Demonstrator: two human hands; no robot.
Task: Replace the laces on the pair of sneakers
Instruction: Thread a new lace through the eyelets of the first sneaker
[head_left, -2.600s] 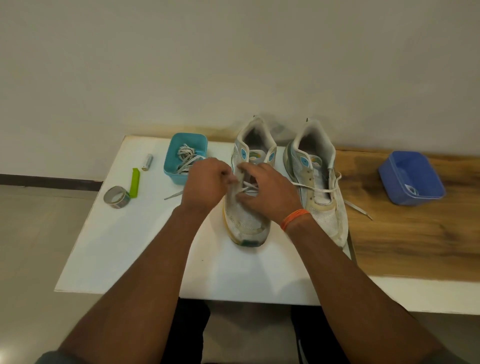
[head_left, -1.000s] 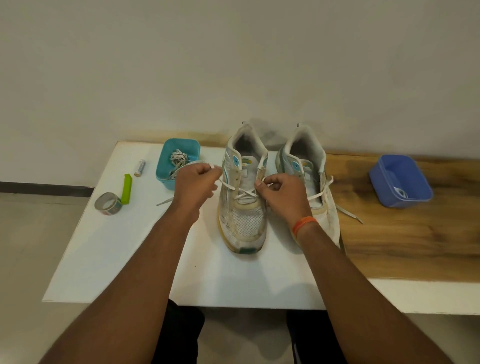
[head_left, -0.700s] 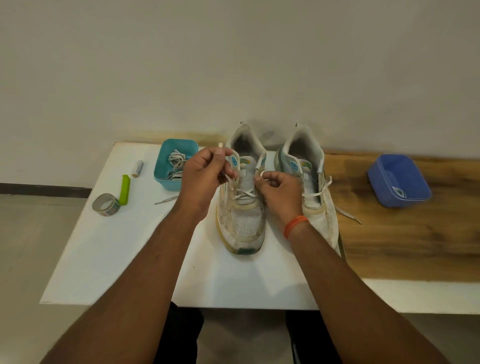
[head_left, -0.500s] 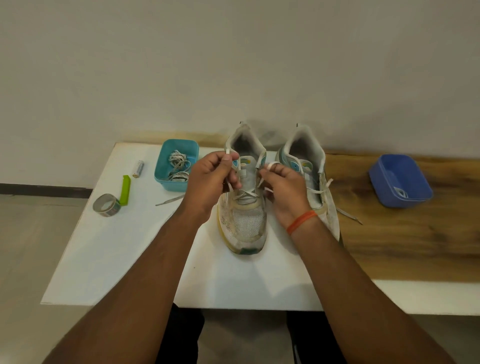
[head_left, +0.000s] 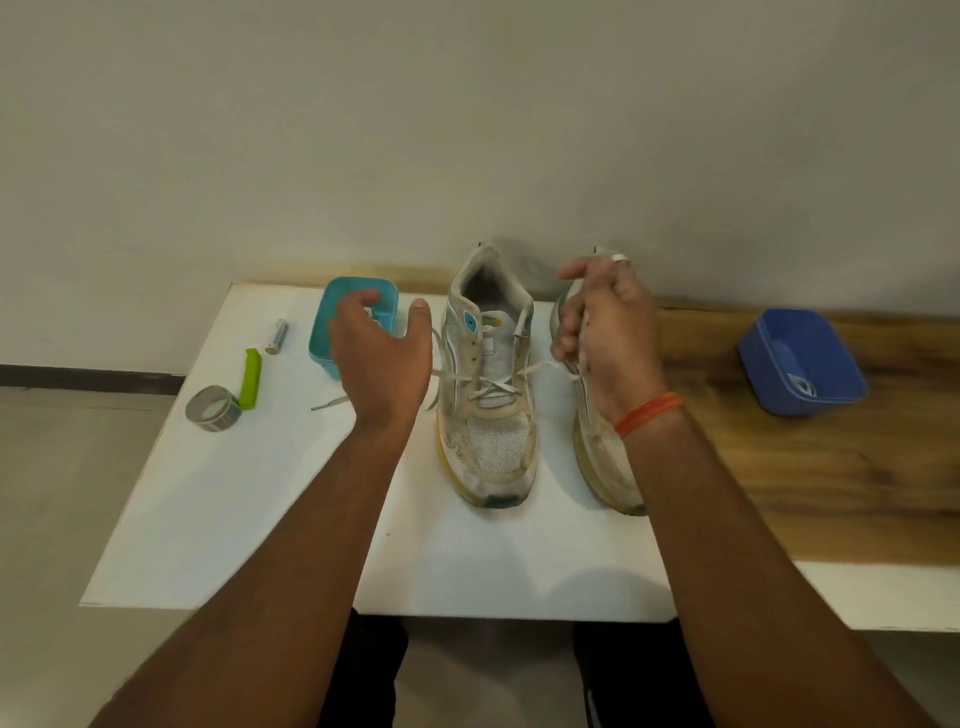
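On the white tabletop (head_left: 249, 519), the worn white mesh sneaker with a yellow sole (head_left: 488, 395) stood toe toward the person, its white lace (head_left: 496, 384) crossed through the lowest eyelets. The left hand (head_left: 382, 358) hovered beside it, fingers loosely spread, holding nothing. The right hand (head_left: 605, 322) was raised over the second white sneaker (head_left: 605, 457), fingers curled around a lace end. Farther back sat a teal plastic tub (head_left: 332, 332).

Bare forearms, no sleeves. Orange thread band (head_left: 648, 414) round the wrist of the right hand (head_left: 605, 332). Nothing worn on the left hand (head_left: 382, 358). Dark trousers (head_left: 363, 670) below.
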